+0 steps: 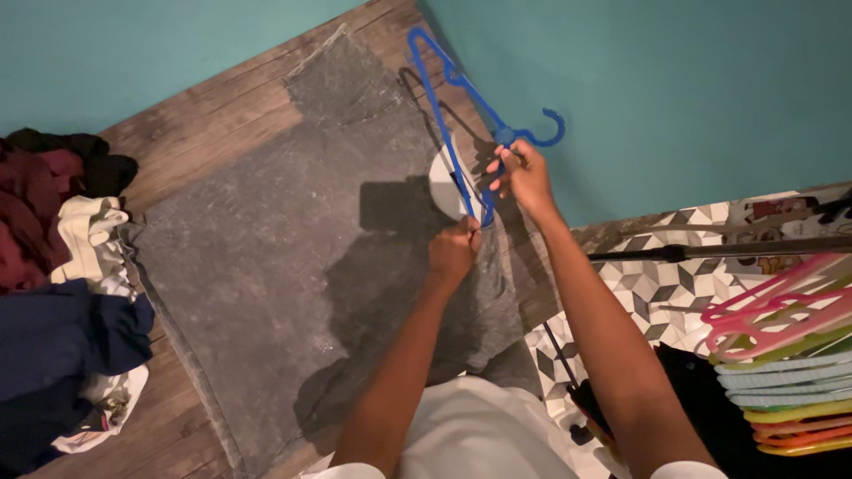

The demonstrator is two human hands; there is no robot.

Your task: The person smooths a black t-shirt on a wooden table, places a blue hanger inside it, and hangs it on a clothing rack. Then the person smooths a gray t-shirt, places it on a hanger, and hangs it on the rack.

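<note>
My left hand point(454, 251) is closed on the collar of the grey shirt point(293, 257), pinching it up, while my right hand point(524, 175) grips the blue hanger point(448, 106) just under its hook, seemingly so one arm can slide into the neck. The hanger sits between and above both hands, over the shirt spread flat on the wooden table point(204, 133). A clothes pile point(62, 284) lies left, with coloured hangers point(790, 355) on a rail to the right.

Hanger point(461, 115) on shirt point(293, 257), on table point(204, 133)
</note>
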